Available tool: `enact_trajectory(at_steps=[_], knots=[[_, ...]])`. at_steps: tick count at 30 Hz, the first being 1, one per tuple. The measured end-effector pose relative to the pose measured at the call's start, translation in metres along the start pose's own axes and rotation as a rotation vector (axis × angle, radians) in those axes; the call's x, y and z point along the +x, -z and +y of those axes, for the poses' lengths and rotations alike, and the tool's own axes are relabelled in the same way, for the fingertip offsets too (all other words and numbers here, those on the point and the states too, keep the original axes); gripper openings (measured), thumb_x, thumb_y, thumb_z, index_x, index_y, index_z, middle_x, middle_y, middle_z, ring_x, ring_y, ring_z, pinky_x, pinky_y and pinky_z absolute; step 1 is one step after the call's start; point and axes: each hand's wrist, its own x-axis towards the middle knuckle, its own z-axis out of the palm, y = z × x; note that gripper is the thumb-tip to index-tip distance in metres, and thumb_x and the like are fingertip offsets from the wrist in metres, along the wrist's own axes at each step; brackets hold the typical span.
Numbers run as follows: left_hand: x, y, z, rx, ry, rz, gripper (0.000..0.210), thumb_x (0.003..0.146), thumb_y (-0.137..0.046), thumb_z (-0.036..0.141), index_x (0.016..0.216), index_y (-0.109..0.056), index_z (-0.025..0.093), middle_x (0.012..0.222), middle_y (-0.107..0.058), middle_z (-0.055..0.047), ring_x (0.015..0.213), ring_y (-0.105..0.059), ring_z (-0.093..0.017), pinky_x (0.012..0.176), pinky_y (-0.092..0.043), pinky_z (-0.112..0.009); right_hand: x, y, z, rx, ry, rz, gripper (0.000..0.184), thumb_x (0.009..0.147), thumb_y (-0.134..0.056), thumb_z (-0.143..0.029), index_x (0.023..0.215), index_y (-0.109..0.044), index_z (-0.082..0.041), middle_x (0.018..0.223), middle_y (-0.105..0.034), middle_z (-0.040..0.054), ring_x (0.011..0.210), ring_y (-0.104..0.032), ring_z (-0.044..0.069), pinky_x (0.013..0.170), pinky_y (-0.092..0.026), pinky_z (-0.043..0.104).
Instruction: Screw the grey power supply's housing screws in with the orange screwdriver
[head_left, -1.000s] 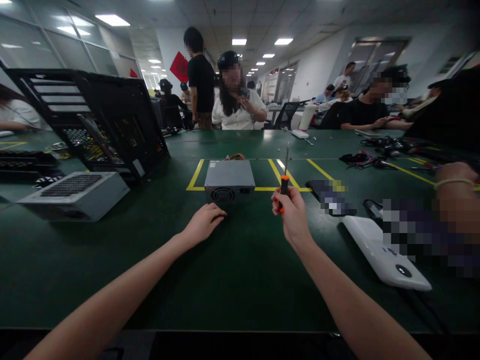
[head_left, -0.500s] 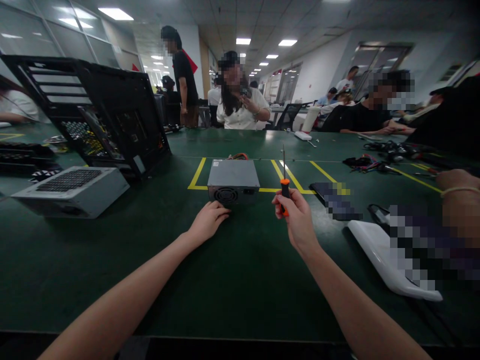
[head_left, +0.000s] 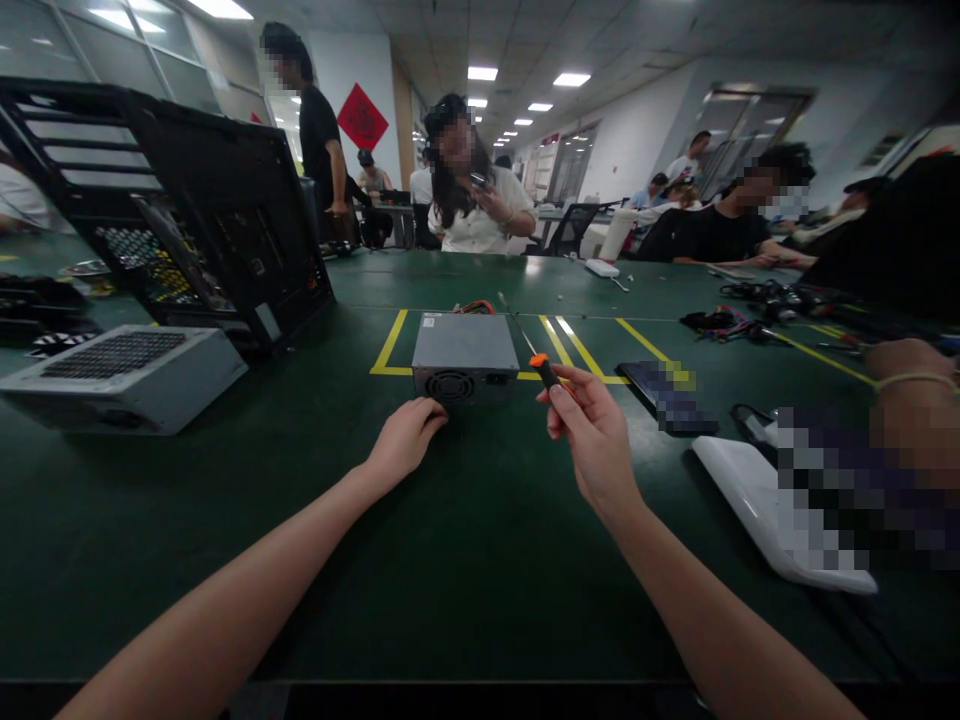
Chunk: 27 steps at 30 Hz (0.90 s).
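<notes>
A grey computer power supply (head_left: 466,345) lies on the green table, its fan and socket side facing me and coloured wires behind it. My left hand (head_left: 411,432) rests on the table just in front of its near left corner, fingers curled together; whatever may be under them is hidden. My right hand (head_left: 589,425) grips an orange and black screwdriver (head_left: 545,370) by its handle, to the right of the power supply. The thin shaft tilts up and to the left, away from me.
At left stand a second power supply (head_left: 127,378) and a black computer case (head_left: 180,215). A phone (head_left: 664,398), a white device (head_left: 776,510) and bundled cables (head_left: 780,305) lie at right. Another person's hand (head_left: 915,385) is at the right edge. People sit across the table.
The screwdriver has swung from upright to leaning left towards the power supply, still in my right hand. My left hand has shifted slightly left. The whole view has moved a little.
</notes>
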Motion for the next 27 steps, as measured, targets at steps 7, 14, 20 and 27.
enact_trajectory(at_steps=[7, 14, 20, 27], knots=[[-0.013, 0.018, 0.011, -0.45, 0.182, 0.045, 0.022, 0.081, -0.051, 0.034, 0.093, -0.059, 0.017, 0.086, -0.061, -0.003, 0.079, -0.057, -0.016, 0.067, -0.046, -0.029, -0.008, -0.002, -0.006, -0.12, 0.115, 0.017, 0.024, 0.072, -0.067, -0.028, 0.09, -0.054, -0.02, 0.075, -0.056, -0.0033, 0.058, -0.052, 0.007, 0.05, -0.045, 0.02], [-0.019, 0.019, 0.032, -0.679, 0.269, -0.013, 0.023, 0.076, -0.058, 0.03, 0.095, -0.061, 0.017, 0.088, -0.063, -0.003, 0.081, -0.058, -0.015, 0.071, -0.047, -0.029, -0.015, -0.005, -0.013, -0.061, 0.173, 0.058, 0.032, 0.071, -0.068, -0.023, 0.098, -0.052, -0.023, 0.09, -0.058, -0.0006, 0.071, -0.057, 0.01, 0.059, -0.05, 0.023], [-0.022, 0.022, 0.043, -0.65, 0.203, -0.044, 0.018, 0.079, -0.054, 0.024, 0.093, -0.061, 0.016, 0.095, -0.063, -0.004, 0.089, -0.059, -0.015, 0.082, -0.046, -0.033, -0.019, -0.008, -0.018, -0.029, 0.218, 0.137, 0.025, 0.074, -0.065, -0.023, 0.098, -0.057, -0.023, 0.075, -0.054, -0.0038, 0.055, -0.05, 0.005, 0.048, -0.044, 0.018], [-0.031, 0.012, 0.042, -0.563, -0.016, -0.127, 0.024, 0.082, -0.053, 0.024, 0.106, -0.056, 0.021, 0.097, -0.058, -0.002, 0.089, -0.058, -0.014, 0.082, -0.048, -0.033, -0.023, -0.013, -0.023, -0.011, 0.35, 0.139, 0.022, 0.078, -0.061, -0.021, 0.098, -0.051, -0.022, 0.08, -0.065, -0.0009, 0.054, -0.055, 0.007, 0.045, -0.045, 0.02]])
